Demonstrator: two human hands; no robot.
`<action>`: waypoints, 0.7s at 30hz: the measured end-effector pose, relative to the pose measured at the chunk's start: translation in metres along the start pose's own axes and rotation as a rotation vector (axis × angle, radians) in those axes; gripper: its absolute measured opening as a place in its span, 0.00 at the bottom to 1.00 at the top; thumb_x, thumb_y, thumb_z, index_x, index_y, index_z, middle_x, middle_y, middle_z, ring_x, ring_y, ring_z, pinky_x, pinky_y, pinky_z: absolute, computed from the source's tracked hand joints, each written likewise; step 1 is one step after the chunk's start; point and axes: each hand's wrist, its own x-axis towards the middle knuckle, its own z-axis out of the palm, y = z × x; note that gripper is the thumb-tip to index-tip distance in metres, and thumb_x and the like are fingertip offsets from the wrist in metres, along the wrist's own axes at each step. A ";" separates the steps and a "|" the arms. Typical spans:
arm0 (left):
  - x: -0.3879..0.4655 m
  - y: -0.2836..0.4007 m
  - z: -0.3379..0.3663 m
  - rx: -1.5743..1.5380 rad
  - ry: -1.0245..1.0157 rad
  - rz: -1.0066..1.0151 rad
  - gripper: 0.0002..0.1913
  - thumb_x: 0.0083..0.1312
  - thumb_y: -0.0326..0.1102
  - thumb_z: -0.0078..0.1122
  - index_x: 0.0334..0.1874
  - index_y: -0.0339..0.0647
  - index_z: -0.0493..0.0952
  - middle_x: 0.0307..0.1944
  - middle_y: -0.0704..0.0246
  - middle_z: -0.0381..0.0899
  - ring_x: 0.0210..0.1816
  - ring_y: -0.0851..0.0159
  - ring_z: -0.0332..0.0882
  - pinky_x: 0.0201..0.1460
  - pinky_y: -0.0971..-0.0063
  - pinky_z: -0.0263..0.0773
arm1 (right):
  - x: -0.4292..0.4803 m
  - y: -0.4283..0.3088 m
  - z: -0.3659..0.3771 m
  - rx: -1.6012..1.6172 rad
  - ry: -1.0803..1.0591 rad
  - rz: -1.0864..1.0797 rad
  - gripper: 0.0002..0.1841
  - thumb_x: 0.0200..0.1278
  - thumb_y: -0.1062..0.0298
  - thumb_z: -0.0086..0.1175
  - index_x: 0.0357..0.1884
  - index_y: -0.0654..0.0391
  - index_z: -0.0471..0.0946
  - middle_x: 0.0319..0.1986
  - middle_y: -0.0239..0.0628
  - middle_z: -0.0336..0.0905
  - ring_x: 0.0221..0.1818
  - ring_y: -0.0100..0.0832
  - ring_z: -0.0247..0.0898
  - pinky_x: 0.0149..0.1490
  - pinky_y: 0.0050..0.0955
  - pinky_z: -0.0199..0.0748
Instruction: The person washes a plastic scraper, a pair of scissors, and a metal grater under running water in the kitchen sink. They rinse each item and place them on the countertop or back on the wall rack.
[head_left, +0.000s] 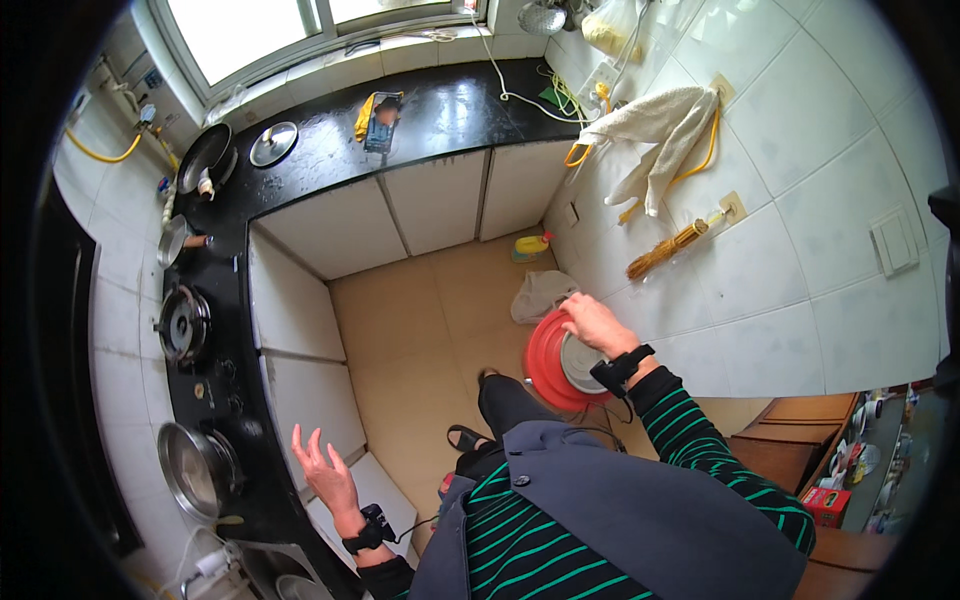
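Observation:
My left hand (327, 474) is raised near the front edge of the black countertop, fingers spread and nothing in it. Beside it on the counter are a steel pot (191, 469) on the nearer burner and a gas burner (183, 325) further along. My right hand (598, 325) hangs above a red round tub (546, 358) on the floor, which has a grey metal disc (583, 364) at its centre. Its fingers look slightly bent and hold nothing visible; whether they touch the tub is not clear. A black band is on each wrist.
A white plastic bag (541, 295) and a yellow bottle (532, 244) stand on the floor by the tiled wall. A small broom (666, 250) and a towel (652, 135) hang there. The counter holds a frying pan (204, 159), a lid (274, 144) and a saucepan (175, 241).

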 end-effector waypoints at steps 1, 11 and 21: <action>0.020 0.000 0.006 -0.018 -0.011 -0.001 0.17 0.64 0.18 0.56 0.56 0.34 0.75 0.71 0.59 0.64 0.60 0.49 0.77 0.60 0.60 0.75 | 0.013 0.004 -0.009 -0.012 0.060 0.005 0.20 0.56 0.66 0.67 0.50 0.57 0.77 0.48 0.46 0.76 0.54 0.50 0.73 0.57 0.45 0.75; 0.178 0.014 0.098 -0.004 -0.150 -0.071 0.16 0.65 0.19 0.57 0.55 0.36 0.76 0.71 0.59 0.65 0.58 0.49 0.79 0.57 0.60 0.77 | 0.265 0.116 -0.151 -0.239 0.575 0.088 0.25 0.57 0.68 0.65 0.57 0.61 0.75 0.54 0.46 0.76 0.58 0.48 0.71 0.63 0.45 0.70; 0.336 0.070 0.139 -0.018 -0.238 -0.100 0.17 0.65 0.21 0.59 0.56 0.40 0.77 0.71 0.58 0.66 0.52 0.48 0.80 0.52 0.59 0.77 | 0.530 0.285 -0.226 -0.845 0.107 0.304 0.11 0.63 0.66 0.52 0.37 0.53 0.87 0.38 0.41 0.85 0.47 0.41 0.81 0.51 0.42 0.77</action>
